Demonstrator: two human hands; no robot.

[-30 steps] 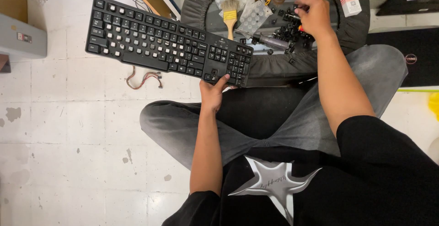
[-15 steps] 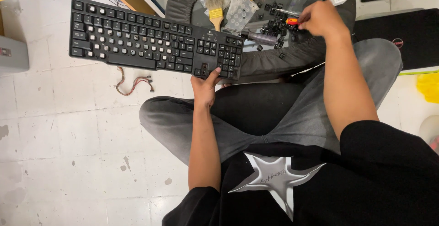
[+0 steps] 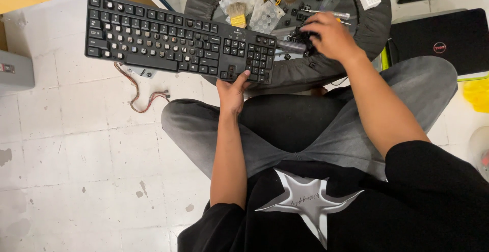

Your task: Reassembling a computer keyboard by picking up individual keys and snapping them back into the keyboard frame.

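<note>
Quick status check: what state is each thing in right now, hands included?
keyboard: held up off the floor at its right end, many keycaps missing.
left hand: gripping the keyboard's lower right edge.
right hand: down in the round black tray, among loose keycaps.
brush: lying in the tray, untouched.
laptop: lid closed, on the floor.

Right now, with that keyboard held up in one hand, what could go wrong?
The left hand grips the black keyboard only at its lower edge near one end, so the long free end could tip or slip to the tiled floor. Several keys look missing, so others might pop loose too. The right hand reaches among small dark parts in the round tray, and could knock some out or brush the paintbrush.
</note>
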